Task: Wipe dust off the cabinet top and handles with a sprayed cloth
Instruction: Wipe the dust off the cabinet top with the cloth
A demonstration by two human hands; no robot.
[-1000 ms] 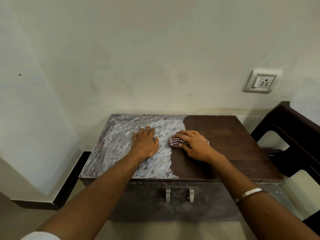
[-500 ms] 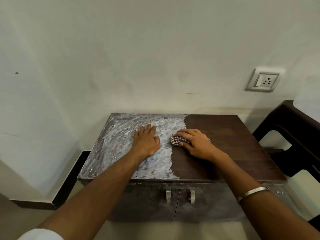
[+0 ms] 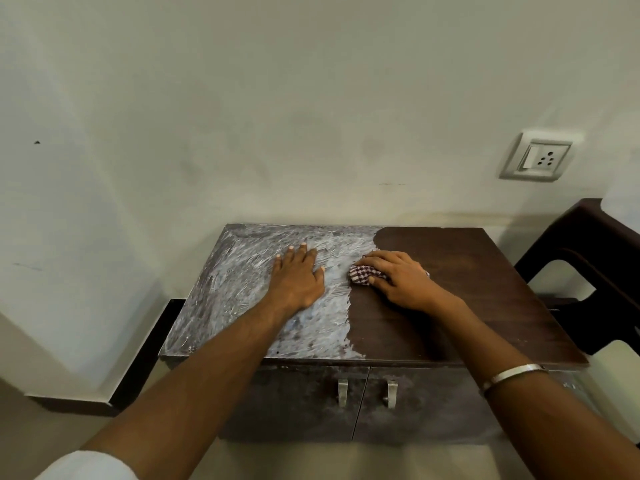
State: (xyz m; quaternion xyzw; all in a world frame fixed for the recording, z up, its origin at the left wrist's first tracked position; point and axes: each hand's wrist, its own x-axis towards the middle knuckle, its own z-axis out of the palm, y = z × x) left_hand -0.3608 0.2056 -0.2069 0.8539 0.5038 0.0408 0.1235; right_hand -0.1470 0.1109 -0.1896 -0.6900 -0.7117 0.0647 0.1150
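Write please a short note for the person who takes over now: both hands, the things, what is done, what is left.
Left hand: open, flat on the dusty left half of the dark wooden cabinet top.
Right hand: presses the crumpled red-and-white checked cloth at the dust edge.
Done: right half looks clean.
Left: the grey dusty left half, then the two metal handles on the doors.

One cabinet [image 3: 467, 289] with one top, half dusty and half clean. Two doors below it, with two handles: one [image 3: 342, 392] under the left hand [image 3: 298, 280], one [image 3: 391, 393] under the right hand [image 3: 401, 277]. Two hands; one cloth [image 3: 362, 274] under the right one. One bangle [image 3: 512, 374]. One socket [image 3: 536, 159]. One chair [image 3: 595, 271].
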